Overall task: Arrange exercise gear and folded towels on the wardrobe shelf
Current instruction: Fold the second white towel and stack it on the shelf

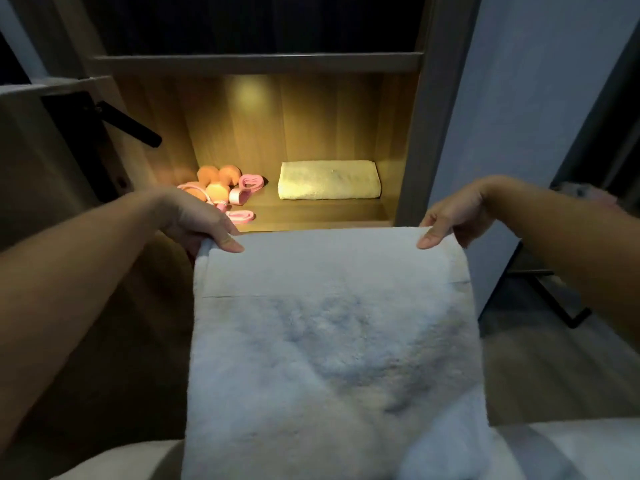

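Observation:
A large white towel [332,341] hangs spread out in front of me, below the lit wardrobe shelf [322,216]. My left hand [197,220] pinches its top left corner and my right hand [450,216] pinches its top right corner. On the shelf a folded pale yellow towel [329,180] lies at the right. Orange dumbbells [216,180] and pink resistance bands [247,188] lie at the left of the shelf, partly hidden behind my left hand.
An open wardrobe door with a black lever handle [130,124] stands at the left. An upper shelf board [256,62] spans above the lit compartment. A pale wall panel [519,116] rises at the right, with a black metal frame [557,303] on the floor.

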The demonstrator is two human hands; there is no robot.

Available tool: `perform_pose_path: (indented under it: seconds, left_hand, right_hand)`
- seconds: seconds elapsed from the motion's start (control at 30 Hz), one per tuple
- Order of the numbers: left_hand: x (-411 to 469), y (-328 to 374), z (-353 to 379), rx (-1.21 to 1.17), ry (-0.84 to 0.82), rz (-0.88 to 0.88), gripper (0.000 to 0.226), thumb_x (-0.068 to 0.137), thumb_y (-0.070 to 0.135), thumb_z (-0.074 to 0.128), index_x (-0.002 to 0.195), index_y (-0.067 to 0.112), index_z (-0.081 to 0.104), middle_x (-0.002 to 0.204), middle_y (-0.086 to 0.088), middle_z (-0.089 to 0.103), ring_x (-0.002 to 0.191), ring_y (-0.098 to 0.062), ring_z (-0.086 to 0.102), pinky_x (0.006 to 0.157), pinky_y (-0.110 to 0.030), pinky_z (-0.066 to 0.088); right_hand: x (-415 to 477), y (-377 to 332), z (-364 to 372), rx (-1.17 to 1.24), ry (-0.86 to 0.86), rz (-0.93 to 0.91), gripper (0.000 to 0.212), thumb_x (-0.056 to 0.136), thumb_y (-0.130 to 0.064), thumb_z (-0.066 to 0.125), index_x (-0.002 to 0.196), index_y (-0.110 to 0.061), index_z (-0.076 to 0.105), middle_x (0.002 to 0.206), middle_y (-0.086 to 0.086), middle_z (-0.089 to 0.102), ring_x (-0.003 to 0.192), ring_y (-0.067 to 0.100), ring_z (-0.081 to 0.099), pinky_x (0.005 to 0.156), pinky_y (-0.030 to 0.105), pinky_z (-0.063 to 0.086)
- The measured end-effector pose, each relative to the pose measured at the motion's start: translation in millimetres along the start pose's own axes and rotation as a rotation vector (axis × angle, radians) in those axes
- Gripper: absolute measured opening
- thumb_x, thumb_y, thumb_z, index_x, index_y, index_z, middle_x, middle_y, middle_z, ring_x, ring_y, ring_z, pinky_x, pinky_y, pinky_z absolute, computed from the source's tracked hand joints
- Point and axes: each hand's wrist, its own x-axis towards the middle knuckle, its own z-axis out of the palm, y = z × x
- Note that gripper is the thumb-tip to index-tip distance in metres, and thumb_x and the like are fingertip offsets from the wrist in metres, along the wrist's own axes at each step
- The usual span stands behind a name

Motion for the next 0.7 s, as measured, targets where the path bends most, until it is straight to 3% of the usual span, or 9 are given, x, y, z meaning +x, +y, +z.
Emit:
perform_pose_path:
  seconds: [0.1, 0.17, 0.2, 0.27, 0.33, 0.4, 0.47, 0.53, 0.7]
  left_hand:
    - [70.6, -35.8, 37.6, -0.092, 0.347, 0.020, 0.031, 0.085, 0.028, 0.070, 0.109, 0.008, 0.066, 0.101, -0.008, 0.069, 0.096, -0.022, 0.064, 0.075, -0.032, 0.052]
    - [121.4, -57.2, 67.3, -0.234, 0.621, 0.051, 0.029, 0.090, 0.020, 0.067, 0.111, 0.000, 0.063, 0.090, -0.012, 0.066, 0.088, -0.025, 0.064, 0.077, -0.039, 0.053]
    - [142.8, -63.5, 80.5, -0.316, 0.733, 0.027, 0.032, 0.091, 0.018, 0.065, 0.114, -0.004, 0.061, 0.094, -0.016, 0.066, 0.092, -0.031, 0.064, 0.084, -0.045, 0.053]
    - [174.7, -68.8, 105.2, -0.532, 0.843, -0.078, 0.049, 0.091, 0.025, 0.061, 0.128, -0.005, 0.051, 0.122, -0.023, 0.059, 0.114, -0.040, 0.057, 0.090, -0.043, 0.051]
    - [197.4, -67.8, 125.2, -0.667, 0.802, -0.150, 0.062, 0.094, 0.033, 0.057, 0.143, 0.002, 0.037, 0.145, -0.020, 0.043, 0.131, -0.038, 0.044, 0.077, -0.029, 0.047]
    - [216.8, -75.0, 132.2, -0.671, 0.840, -0.137, 0.058, 0.097, 0.023, 0.052, 0.148, 0.007, 0.030, 0.151, -0.014, 0.034, 0.136, -0.034, 0.039, 0.085, -0.030, 0.047]
    - [219.8, -80.5, 139.9, -0.688, 1.011, -0.146, 0.044, 0.097, 0.028, 0.051, 0.135, 0.007, 0.045, 0.134, -0.015, 0.051, 0.116, -0.035, 0.053, 0.088, -0.040, 0.050]
    - [216.3, -84.6, 148.1, -0.519, 1.084, -0.144, 0.039, 0.097, 0.040, 0.049, 0.120, 0.009, 0.054, 0.116, -0.014, 0.061, 0.098, -0.033, 0.058, 0.078, -0.041, 0.049]
    - [223.2, -95.5, 148.7, -0.587, 0.849, -0.281, 0.056, 0.099, 0.048, 0.038, 0.140, 0.009, 0.043, 0.137, -0.017, 0.050, 0.121, -0.038, 0.050, 0.097, -0.047, 0.042]
  right_hand:
    - [64.8, 44.7, 32.2, 0.245, 0.328, 0.070, 0.045, 0.080, -0.027, 0.076, 0.116, -0.001, 0.064, 0.113, 0.014, 0.070, 0.104, 0.030, 0.067, 0.087, 0.037, 0.056]
    - [116.6, 72.2, 56.8, 0.467, 0.606, 0.107, 0.040, 0.080, -0.023, 0.078, 0.108, 0.001, 0.062, 0.094, 0.015, 0.070, 0.081, 0.028, 0.066, 0.070, 0.036, 0.056]
    - [140.2, 82.9, 68.7, 0.576, 0.702, 0.111, 0.038, 0.082, -0.022, 0.077, 0.107, 0.001, 0.060, 0.088, 0.016, 0.066, 0.075, 0.028, 0.063, 0.066, 0.035, 0.054]
    - [178.9, 94.7, 87.1, 0.755, 0.794, 0.116, 0.033, 0.088, -0.022, 0.070, 0.108, 0.000, 0.056, 0.090, 0.019, 0.065, 0.082, 0.034, 0.064, 0.076, 0.042, 0.054]
    - [202.5, 96.3, 100.0, 0.822, 0.833, 0.160, 0.027, 0.094, -0.026, 0.059, 0.102, 0.000, 0.057, 0.085, 0.019, 0.068, 0.087, 0.037, 0.062, 0.076, 0.041, 0.052]
    - [215.7, 95.9, 105.3, 0.700, 0.946, 0.200, 0.037, 0.099, -0.031, 0.049, 0.110, 0.003, 0.057, 0.096, 0.022, 0.068, 0.096, 0.040, 0.059, 0.076, 0.037, 0.045]
    - [223.2, 94.2, 108.5, 0.487, 1.084, 0.173, 0.047, 0.103, -0.035, 0.040, 0.123, 0.005, 0.053, 0.120, 0.025, 0.059, 0.111, 0.042, 0.055, 0.083, 0.038, 0.041]
    - [228.3, 94.8, 111.7, 0.406, 1.104, 0.160, 0.049, 0.104, -0.039, 0.035, 0.123, 0.003, 0.053, 0.123, 0.024, 0.058, 0.111, 0.040, 0.055, 0.080, 0.036, 0.037]
    - [228.9, 97.7, 113.6, 0.488, 0.936, 0.262, 0.061, 0.102, -0.051, 0.033, 0.138, -0.003, 0.044, 0.135, 0.019, 0.052, 0.121, 0.039, 0.051, 0.095, 0.043, 0.042]
